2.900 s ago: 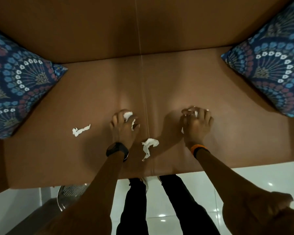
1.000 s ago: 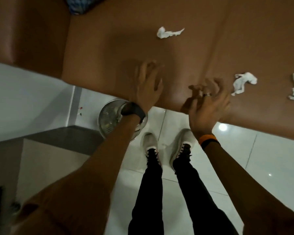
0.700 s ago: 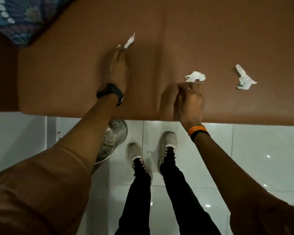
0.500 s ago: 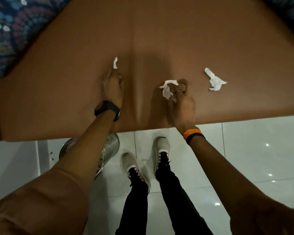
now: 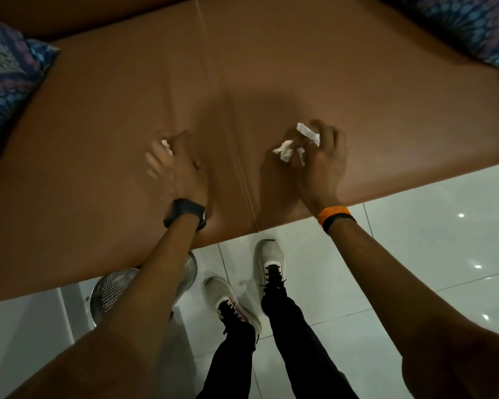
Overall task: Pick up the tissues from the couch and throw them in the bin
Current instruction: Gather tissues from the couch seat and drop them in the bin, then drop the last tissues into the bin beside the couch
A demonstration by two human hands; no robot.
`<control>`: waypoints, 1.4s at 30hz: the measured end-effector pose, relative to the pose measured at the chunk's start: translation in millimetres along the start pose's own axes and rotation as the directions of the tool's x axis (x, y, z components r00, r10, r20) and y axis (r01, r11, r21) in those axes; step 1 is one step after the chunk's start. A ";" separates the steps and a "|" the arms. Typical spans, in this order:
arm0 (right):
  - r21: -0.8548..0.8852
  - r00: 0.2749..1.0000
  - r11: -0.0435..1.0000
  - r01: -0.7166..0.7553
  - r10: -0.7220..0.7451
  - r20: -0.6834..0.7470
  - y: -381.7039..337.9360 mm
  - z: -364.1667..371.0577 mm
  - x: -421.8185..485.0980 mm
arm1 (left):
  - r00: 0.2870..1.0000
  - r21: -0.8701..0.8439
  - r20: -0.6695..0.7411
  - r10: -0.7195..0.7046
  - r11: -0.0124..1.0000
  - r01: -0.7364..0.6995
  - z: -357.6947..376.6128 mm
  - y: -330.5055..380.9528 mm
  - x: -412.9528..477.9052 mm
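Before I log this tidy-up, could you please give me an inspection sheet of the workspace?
Surface: brown couch seat, no loose tissue seen on it.
Job's things: tissues in the right grip; a small tissue scrap at the blurred left fingers; metal bin on the floor, partly hidden.
Clutter: nothing seen.
Grips: right hand closed on tissues; left hand motion-blurred.
Cables: nothing seen.
Surroundings: patterned cushions at both ends, glossy white tiles.

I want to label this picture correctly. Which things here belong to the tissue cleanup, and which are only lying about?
Belong to the job:
- tissue and tissue scraps in the right hand
- small tissue piece at the left hand
- couch
- metal mesh bin on the floor

Just lying about:
- left patterned cushion
- right patterned cushion
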State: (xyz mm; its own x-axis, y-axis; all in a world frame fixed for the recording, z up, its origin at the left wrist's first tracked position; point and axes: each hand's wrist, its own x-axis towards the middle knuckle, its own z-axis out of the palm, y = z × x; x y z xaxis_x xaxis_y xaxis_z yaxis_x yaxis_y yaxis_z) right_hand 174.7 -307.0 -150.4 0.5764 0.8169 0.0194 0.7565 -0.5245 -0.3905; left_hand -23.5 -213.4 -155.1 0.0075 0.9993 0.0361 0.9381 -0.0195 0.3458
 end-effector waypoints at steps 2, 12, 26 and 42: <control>-0.013 0.996 0.997 -0.072 0.072 0.061 7.7 1.8 8.5 | 0.988 -0.005 0.005 -0.155 0.988 0.155 3.4 -10.5 5.3; 0.129 0.975 0.985 0.116 -0.137 0.174 -72.3 29.7 -37.1 | 0.984 -0.419 0.170 -0.048 0.900 0.116 -1.2 -54.3 -3.7; 0.299 0.547 0.831 0.469 -0.539 0.640 -231.5 150.9 -283.4 | 0.781 -0.407 0.200 -0.591 0.675 0.615 -63.5 -298.4 -180.9; 0.314 0.478 0.641 0.700 -0.747 0.461 -259.1 202.2 -308.0 | 0.894 -0.405 0.152 -0.421 0.799 0.445 -29.8 -377.5 -198.9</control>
State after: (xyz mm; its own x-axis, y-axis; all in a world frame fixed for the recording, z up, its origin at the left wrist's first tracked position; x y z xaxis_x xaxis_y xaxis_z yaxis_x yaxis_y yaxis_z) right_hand -261.3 -374.2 -241.4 -0.4325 0.8932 -0.1234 0.7917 0.3106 -0.5261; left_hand -389.4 -405.7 -264.9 -0.3356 0.9065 -0.2562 0.6121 0.4166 0.6721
